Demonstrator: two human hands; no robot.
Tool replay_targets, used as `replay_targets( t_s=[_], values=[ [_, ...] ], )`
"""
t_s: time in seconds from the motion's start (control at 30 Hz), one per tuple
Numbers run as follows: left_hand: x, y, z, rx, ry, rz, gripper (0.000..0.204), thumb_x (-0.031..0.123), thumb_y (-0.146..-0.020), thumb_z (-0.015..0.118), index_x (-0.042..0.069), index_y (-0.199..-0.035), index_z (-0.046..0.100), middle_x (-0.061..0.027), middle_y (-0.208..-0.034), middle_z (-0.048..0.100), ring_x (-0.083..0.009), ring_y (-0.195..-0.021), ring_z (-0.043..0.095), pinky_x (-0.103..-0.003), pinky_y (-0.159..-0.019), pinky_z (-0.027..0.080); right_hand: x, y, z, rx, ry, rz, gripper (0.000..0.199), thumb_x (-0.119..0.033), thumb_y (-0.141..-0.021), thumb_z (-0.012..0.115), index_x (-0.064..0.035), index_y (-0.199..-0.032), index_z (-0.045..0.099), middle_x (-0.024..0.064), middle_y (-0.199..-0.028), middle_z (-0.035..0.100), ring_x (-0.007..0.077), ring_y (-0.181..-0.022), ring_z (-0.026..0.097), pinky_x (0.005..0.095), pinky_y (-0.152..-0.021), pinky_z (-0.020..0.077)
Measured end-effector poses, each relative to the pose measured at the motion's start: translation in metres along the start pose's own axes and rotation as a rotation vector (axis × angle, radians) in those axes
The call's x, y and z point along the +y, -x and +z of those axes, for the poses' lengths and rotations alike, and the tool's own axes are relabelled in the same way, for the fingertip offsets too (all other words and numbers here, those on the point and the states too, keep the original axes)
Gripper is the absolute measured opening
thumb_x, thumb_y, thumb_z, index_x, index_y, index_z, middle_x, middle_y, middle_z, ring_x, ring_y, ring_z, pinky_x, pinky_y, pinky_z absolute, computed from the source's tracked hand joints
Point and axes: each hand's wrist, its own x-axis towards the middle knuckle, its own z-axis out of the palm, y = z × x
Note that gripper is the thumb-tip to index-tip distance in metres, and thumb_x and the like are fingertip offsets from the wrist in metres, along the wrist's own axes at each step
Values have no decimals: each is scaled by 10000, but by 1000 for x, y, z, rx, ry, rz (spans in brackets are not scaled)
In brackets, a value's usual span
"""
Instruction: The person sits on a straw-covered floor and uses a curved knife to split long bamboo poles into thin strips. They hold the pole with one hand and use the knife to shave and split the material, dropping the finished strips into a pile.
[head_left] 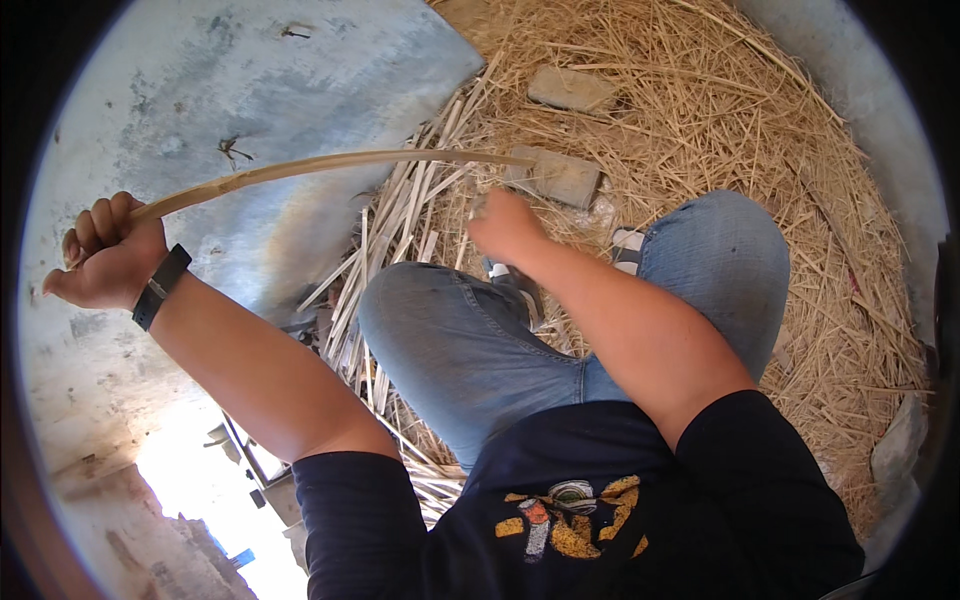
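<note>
A long pale strip of split bamboo [330, 162] arches across from the left to the brick in the middle. Its left end is in my left hand [115, 245], raised by the wall with the fingers wrapped round it and a black band on the wrist. Just below the strip's far end, in front of my knees, my right hand [508, 228] is closed. Whatever it grips is hidden behind the fingers. The strip's tip lies over a grey-brown brick [572, 180] on the straw-strewn floor.
Shavings and straw [700, 110] cover the floor ahead and to the right. A second brick [572, 89] lies farther off. Several long split strips [400, 215] are heaped beside my left knee. A stained pale wall [270, 80] stands close on the left.
</note>
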Motion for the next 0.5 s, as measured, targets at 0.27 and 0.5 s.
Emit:
replay_targets(
  t_s=[0.27,0.5],
  values=[
    [-5,6,24,25,-80,66,572,650,-951,342,174,-634,357,22,-546,244,-137,-484,178,-267,-485,158,19,-5,8,96,9,-82,414,-190,-844,653,85,-1141,564,251,-982,689,363,-928,702,433,-808,550],
    [-8,16,30,183,-162,158,562,600,-995,253,144,-678,340,0,-564,269,-153,-493,190,-284,-477,179,11,-3,5,-27,-81,69,382,-172,-858,658,60,-1148,570,275,-1080,684,379,-1012,688,452,-883,546]
  ],
)
